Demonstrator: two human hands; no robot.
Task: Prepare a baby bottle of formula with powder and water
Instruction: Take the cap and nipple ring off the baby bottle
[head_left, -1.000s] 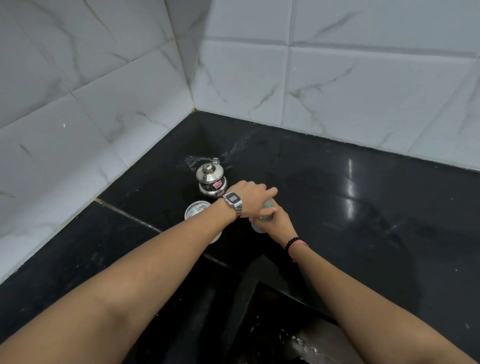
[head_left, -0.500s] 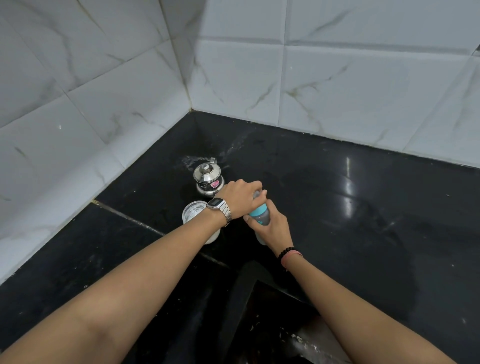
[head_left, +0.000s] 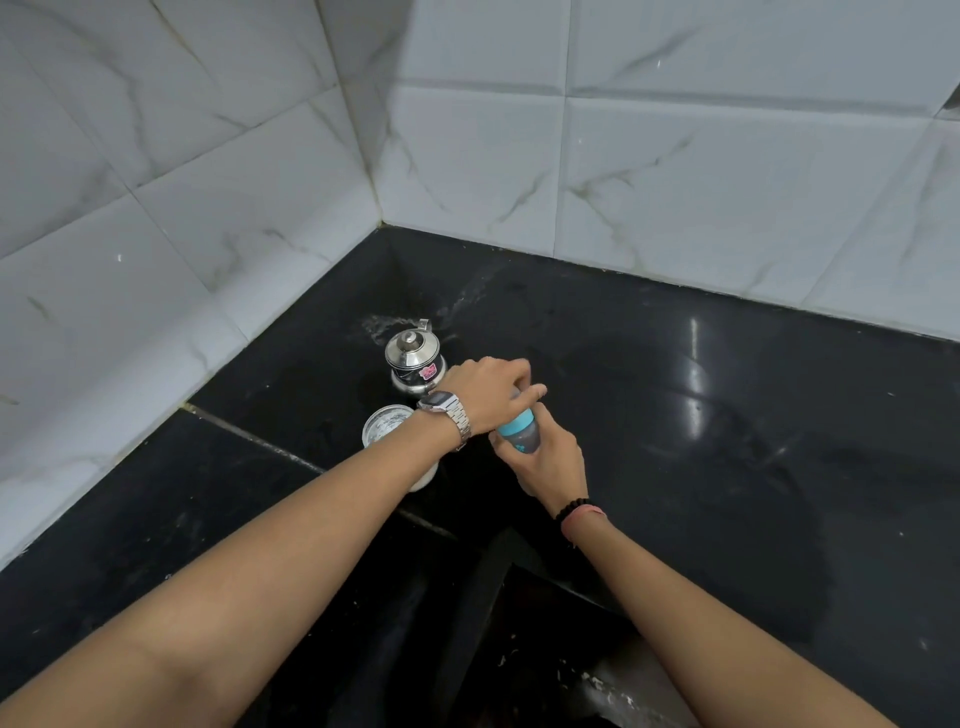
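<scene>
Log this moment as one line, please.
stage: cap work on bottle | left hand: grip on top of baby bottle | right hand: grip on bottle body | steel pot, white tin: untouched

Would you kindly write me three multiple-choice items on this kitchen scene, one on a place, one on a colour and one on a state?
1. Where does the small steel pot stand?
A. in the sink
B. on the black counter, toward the tiled corner
C. on a shelf

2. What colour is the ring on the baby bottle?
A. red
B. yellow
C. teal

3. What is the right hand doing?
A. gripping the bottle's body
B. lying flat on the counter
C. lifting the pot

Answers:
1 B, the pot sits on the dark top beyond the white tub.
2 C, a teal band shows below the left hand, which covers the bottle's top.
3 A, its fingers wrap round the bottle's lower part.
</scene>
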